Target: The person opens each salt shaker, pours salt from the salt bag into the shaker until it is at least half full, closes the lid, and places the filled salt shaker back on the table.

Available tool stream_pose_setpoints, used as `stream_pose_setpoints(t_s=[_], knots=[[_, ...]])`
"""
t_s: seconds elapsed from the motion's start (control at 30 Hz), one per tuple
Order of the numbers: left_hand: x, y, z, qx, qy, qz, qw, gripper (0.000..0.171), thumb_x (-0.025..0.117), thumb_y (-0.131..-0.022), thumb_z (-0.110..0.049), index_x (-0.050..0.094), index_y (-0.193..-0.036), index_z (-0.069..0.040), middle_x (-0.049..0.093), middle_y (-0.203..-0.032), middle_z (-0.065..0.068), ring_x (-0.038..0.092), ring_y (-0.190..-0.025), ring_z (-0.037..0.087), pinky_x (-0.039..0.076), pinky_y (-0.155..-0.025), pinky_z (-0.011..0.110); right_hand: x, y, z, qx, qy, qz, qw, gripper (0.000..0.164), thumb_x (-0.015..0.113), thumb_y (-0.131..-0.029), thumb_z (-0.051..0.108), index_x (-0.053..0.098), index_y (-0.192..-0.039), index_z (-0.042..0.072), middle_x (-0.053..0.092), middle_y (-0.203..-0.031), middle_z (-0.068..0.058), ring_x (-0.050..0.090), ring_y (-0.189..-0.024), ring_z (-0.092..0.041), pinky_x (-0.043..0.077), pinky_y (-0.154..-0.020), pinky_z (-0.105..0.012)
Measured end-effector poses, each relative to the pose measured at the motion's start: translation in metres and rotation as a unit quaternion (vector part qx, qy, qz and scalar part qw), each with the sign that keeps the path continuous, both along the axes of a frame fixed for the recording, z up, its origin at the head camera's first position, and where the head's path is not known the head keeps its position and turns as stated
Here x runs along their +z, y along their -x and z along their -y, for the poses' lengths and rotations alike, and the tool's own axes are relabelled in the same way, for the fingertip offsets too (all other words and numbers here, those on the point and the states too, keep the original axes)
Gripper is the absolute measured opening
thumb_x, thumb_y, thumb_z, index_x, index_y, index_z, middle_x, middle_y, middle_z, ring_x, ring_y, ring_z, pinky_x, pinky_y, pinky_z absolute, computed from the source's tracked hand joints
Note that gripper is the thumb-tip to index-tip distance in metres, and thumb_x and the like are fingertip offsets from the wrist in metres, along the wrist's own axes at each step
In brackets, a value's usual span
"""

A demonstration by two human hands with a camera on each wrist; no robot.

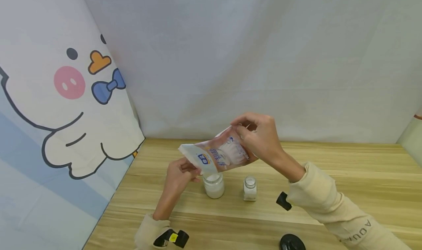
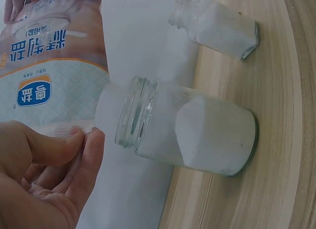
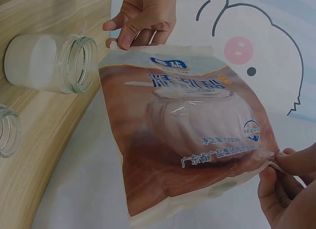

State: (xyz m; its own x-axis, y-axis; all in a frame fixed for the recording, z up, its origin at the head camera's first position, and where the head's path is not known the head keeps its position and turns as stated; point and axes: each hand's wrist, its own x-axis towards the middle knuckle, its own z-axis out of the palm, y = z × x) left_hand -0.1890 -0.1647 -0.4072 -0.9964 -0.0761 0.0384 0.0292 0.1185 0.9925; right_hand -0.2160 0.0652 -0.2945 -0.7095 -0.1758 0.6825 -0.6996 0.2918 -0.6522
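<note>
Both hands hold a printed salt bag (image 1: 227, 153) tilted above the table, its pale blue end lower and to the left. My left hand (image 1: 178, 175) pinches that end by a corner between thumb and fingers. At the upper, brown end, my right hand (image 1: 262, 136) pinches another corner. Directly below the pale end stands an open glass jar (image 1: 214, 187), part filled with white salt, as the left wrist view shows (image 2: 212, 135). Whether salt is flowing from the bag cannot be made out. In the right wrist view, the bag's printed front (image 3: 192, 125) looks fairly flat.
A smaller open glass bottle (image 1: 250, 192) with white contents stands right of the jar. Near the front edge lies a round black lid (image 1: 292, 242). The wooden table (image 1: 356, 173) meets a pale curtain (image 1: 263, 59) behind and a cartoon-printed cloth (image 1: 82, 133) at left.
</note>
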Motion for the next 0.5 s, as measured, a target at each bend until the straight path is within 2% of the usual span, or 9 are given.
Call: stream_pose_setpoints(t_s=[0.33, 0.5], knots=[[-0.001, 0.004, -0.004, 0.008, 0.000, -0.003, 1.0000, 0.024, 0.063, -0.078, 0.013, 0.065, -0.102, 0.010, 0.068, -0.087, 0.021, 0.067, -0.075, 0.029, 0.060, -0.062, 0.039, -0.003, 0.008, -0.005, 0.008, 0.001, -0.001, 1.000, 0.017, 0.062, -0.080, -0.010, 0.073, -0.080, 0.003, 0.069, -0.074, -0.004, 0.059, -0.060, -0.015, 0.051, -0.054, -0.024], [-0.003, 0.007, -0.006, 0.014, 0.003, -0.002, 0.9999, 0.023, 0.063, -0.078, 0.014, 0.065, -0.101, 0.010, 0.068, -0.086, 0.020, 0.067, -0.073, 0.027, 0.060, -0.061, 0.038, -0.005, 0.013, -0.007, 0.015, 0.005, -0.003, 1.000, 0.018, 0.061, -0.079, -0.011, 0.073, -0.080, 0.003, 0.069, -0.074, -0.004, 0.059, -0.060, -0.015, 0.051, -0.054, -0.023]])
